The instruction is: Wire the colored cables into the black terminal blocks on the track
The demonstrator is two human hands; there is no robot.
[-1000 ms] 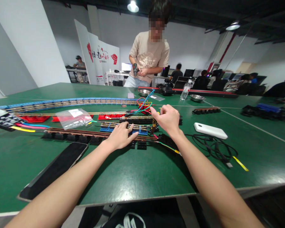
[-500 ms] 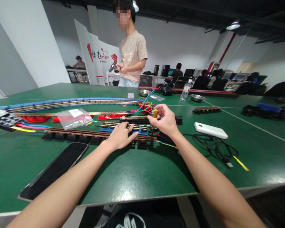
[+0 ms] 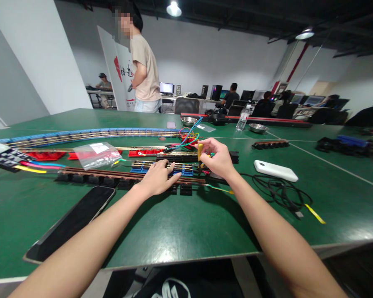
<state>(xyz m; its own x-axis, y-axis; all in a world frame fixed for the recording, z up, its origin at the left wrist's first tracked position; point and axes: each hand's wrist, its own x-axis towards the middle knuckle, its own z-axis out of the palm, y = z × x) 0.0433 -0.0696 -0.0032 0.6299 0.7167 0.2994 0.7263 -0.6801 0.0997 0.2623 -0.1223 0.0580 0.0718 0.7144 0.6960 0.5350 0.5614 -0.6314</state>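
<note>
A green table (image 3: 180, 236) fills most of the view; beyond its far edge a person in a beige T-shirt (image 3: 145, 70) stands side-on; along the table's left half bends a long blue-based track (image 3: 90, 134); nearer, a long strip with brown rails (image 3: 102, 174) on black feet runs across, its right end just in front of the right hand (image 3: 216, 158); a dark phone (image 3: 73, 223) lies at the near left, beside the strip's feet; the left hand (image 3: 158, 178) is laid palm down over the brown rails, fingers loosely spread and closed on nothing, their tips at a shorter blue-based strip (image 3: 139, 166) just behind; the right hand is curled, thumb and fingers drawn together around a yellow-handled tool (image 3: 200, 153), which stands nearly upright by the right ends of both strips; whether its lower end touches either, I cannot tell; a coiled black cable (image 3: 275, 192) lies right of that forearm, with a white power bank (image 3: 275, 171) just behind it; a clear plastic bag (image 3: 96, 155) rests towards the left, partly over red bases (image 3: 146, 152); a water bottle (image 3: 243, 119) stands farther back, between two metal bowls (image 3: 258, 128); smallest, a yellow tag (image 3: 315, 213) lies near the cable.
</note>
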